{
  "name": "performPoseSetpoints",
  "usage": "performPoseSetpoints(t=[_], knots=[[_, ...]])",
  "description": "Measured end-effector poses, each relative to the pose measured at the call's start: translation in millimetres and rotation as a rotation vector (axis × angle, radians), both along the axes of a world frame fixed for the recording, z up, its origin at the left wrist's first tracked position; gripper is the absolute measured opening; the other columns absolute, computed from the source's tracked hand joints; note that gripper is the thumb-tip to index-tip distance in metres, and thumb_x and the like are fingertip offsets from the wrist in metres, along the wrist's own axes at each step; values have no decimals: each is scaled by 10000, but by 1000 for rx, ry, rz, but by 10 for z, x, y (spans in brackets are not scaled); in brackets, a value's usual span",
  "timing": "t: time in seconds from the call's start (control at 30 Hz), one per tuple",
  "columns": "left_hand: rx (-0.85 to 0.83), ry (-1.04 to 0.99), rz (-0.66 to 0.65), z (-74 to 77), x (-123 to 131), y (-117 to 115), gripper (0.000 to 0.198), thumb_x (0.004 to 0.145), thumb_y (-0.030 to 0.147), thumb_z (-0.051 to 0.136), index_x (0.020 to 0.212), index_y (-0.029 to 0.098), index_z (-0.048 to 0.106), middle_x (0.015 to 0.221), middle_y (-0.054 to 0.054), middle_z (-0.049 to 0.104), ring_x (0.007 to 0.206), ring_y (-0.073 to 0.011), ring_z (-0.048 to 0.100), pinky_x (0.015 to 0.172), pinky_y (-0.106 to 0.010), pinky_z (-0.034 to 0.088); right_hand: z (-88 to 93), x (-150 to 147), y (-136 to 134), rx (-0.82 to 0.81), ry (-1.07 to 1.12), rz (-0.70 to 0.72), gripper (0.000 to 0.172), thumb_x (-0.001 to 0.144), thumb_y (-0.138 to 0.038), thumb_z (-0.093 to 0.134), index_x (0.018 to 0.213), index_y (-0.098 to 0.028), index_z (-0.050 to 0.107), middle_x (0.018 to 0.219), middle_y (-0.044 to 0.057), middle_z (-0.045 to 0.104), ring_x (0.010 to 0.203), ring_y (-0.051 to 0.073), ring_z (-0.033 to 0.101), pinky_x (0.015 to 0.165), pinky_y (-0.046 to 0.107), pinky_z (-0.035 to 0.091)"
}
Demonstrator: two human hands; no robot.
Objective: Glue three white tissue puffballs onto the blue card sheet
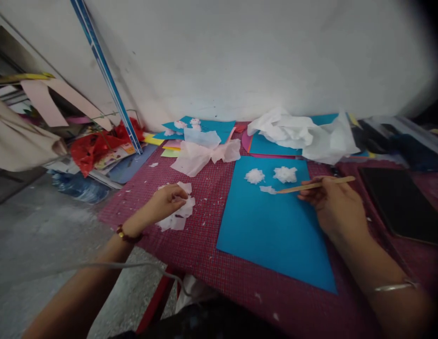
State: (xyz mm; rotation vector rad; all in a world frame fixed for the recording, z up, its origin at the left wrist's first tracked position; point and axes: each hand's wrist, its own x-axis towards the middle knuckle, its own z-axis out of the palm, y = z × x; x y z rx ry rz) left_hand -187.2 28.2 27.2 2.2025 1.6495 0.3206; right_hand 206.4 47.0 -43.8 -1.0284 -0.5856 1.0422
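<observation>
— The counter meets a pale wall; and the right hand?
— It pinches a stick, tip to this hand's left, over the blue sheet; the left hand curls above paper scraps; its grip I cannot tell.

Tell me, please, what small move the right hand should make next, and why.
I would probably guide the white scrap toward the white clumps with the wooden stick: the right hand holds the stick, its tip is at the scrap, and the scrap shows against the blue sheet, apart from both clumps.
</observation>
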Motion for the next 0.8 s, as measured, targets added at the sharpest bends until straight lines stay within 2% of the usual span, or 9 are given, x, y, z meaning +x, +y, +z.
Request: performPoseSetpoints(t=[0.1, 0.17, 0.23, 0.37, 0.53, 0.63, 0.8], knots=[[13, 96, -137, -3, 26, -25, 160, 753, 249, 621, 892, 190, 675, 949, -63, 680, 954, -227, 596, 903, -392, 436, 13, -4, -1, -10, -11, -1, 145, 865, -160, 520, 757, -138, 615, 675, 81, 687, 483, 150, 639, 469, 255, 560], [-30, 125, -187, -9, 29, -45, 237, 715, 241, 669, 949, 207, 680, 1012, -68, 683, 1014, -246, 589, 941, -409, 427, 32, -16, -2, -8, -19, -13, 170, 873, -142, 508, 745, -140, 620, 670, 83, 681, 481, 149, 634, 467, 255, 548], [-69, 109, -139, -23, 18, -62, 274, 705, 209, 665, 979, 208, 676, 1037, -75, 691, 1001, -245, 608, 931, -403, 441, 51, -27, -4, -21, -22, -31, 195, 880, -128, 496, 731, -142, 621, 659, 85, 674, 476, 148, 628, 475, 267, 541], [-110, -17, 29, -40, -4, -74, 200, 741, 212, 611, 930, 204, 678, 968, -63, 719, 882, -210, 654, 834, -351, 488, 61, -26, -2, -40, -32, -41, 186, 879, -132, 506, 726, -154, 610, 657, 83, 672, 473, 150, 622, 489, 292, 526], [-215, -230, 87, -3, -15, -53, 178, 742, 287, 633, 868, 185, 708, 849, -54, 728, 765, -180, 658, 718, -290, 505, 39, -5, 1, -17, -31, -33, 167, 860, -116, 504, 736, -163, 606, 666, 79, 676, 490, 156, 628, 479, 285, 507], [-286, -316, 110, 24, -42, -34, 198, 738, 323, 653, 856, 182, 727, 855, -59, 734, 771, -180, 658, 722, -288, 506, 42, -2, -4, -20, -37, -34, 177, 865, -112, 498, 733, -156, 608, 659, 76, 670, 486, 155, 627, 433, 250, 473], [-219, -371, 137, 173, -63, -55, 183, 759, 345, 671, 837, 191, 728, 957, -69, 724, 853, -180, 641, 752, -276, 491, 76, -5, -9, -30, -33, -40, 206, 887, -110, 483, 732, -144, 616, 668, 83, 670, 488, 149, 623, 462, 264, 503]])
